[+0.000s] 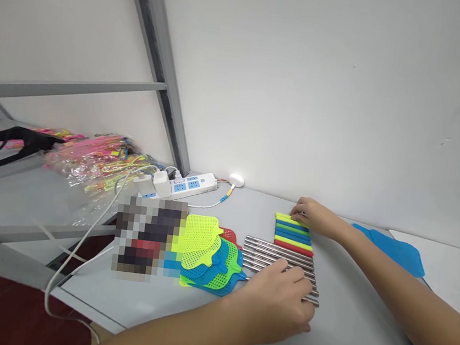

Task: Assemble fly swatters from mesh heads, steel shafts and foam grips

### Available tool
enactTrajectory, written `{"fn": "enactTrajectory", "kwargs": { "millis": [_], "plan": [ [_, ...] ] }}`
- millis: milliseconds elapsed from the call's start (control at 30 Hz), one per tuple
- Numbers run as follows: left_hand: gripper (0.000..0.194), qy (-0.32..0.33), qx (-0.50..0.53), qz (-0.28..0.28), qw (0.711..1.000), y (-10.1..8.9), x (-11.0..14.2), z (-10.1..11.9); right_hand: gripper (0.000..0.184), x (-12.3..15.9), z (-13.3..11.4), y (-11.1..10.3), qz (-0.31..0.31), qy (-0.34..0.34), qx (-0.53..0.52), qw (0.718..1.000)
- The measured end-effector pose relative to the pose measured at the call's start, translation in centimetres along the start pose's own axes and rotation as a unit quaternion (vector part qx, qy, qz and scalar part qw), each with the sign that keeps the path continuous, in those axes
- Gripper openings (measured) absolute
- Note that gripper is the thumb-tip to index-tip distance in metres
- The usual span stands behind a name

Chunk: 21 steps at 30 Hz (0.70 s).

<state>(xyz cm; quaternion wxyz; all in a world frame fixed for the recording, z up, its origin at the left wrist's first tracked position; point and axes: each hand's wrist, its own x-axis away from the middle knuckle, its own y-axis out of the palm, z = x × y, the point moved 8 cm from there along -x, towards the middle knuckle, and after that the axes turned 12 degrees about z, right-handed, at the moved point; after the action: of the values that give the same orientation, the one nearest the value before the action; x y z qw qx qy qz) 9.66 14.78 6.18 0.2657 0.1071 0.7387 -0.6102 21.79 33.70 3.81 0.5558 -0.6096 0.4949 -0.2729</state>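
Observation:
My left hand [277, 302] is curled over the near end of a row of thin metal rods [279, 254], its fingers bent around the nearest ones; the exact grip is hidden under the hand. Beyond the rods lies a neat row of coloured plastic tubes [293, 234], yellow, green, blue and red. At its far side my right hand [312, 215] pinches the end of the furthest yellow tube [287, 217]. Left of the rods, perforated fly swatter heads [203, 235] in yellow, green, blue and red overlap in a pile.
Behind the swatters sits a white power strip [195, 186] with plugs and a trailing white cable [95, 223]. Bagged colourful items [99, 157] fill the left shelf beside a metal post [162, 70]. Blue flat pieces [395, 251] lie right of my right arm. A blurred patch covers something left.

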Motion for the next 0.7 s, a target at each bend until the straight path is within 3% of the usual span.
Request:
{"fn": "enactTrajectory", "kwargs": {
  "millis": [267,467,567,700],
  "plan": [
    [0.022,-0.004,0.018,-0.016,1.000,0.5,0.1,0.2,0.025,-0.1,-1.0,-0.7,0.019,-0.015,0.028,0.999],
    [0.024,0.008,0.030,-0.024,0.999,0.2,0.0,0.0,0.023,0.6,-0.7,-3.0,0.058,0.040,0.046,0.996],
    [0.026,0.004,0.021,-0.033,0.999,0.0,0.0,-0.3,0.024,2.5,0.5,-5.3,0.087,0.094,0.049,0.991],
    [0.031,-0.011,0.019,-0.051,0.998,-0.5,0.1,-1.0,0.023,7.7,0.6,-7.9,0.125,0.130,0.041,0.983]
  ]
}}
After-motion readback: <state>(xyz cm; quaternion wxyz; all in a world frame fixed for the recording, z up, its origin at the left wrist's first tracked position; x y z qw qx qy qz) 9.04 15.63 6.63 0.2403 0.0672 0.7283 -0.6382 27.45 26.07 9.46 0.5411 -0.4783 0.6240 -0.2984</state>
